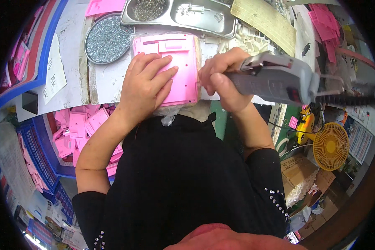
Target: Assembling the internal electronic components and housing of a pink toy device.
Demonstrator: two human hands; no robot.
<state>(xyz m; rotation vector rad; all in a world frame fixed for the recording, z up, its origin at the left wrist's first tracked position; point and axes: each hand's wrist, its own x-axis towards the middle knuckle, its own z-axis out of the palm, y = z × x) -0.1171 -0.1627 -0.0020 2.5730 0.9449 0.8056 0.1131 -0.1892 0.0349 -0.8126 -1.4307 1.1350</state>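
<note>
A pink plastic casing [182, 89] lies on a pad on the white table in front of me, with a raised rectangular piece near its far end. My left hand [142, 85] rests flat on its left side, fingers spread across the pink surface. At the casing's right edge is my right hand [228, 79], its fingers wrapped round the front end of a grey electric screwdriver [275, 81]. The tool lies nearly level, its body stretching off to the right. My fingers hide its tip, so I cannot tell whether it touches the casing.
Beyond the casing are a round dish [87, 51] of small screws and a metal compartment tray [234, 34] with small hardware. White plastic parts [252, 41] lie behind the screwdriver. A blue crate [50, 148] of pink parts is at left; a yellow fan [330, 146] stands right.
</note>
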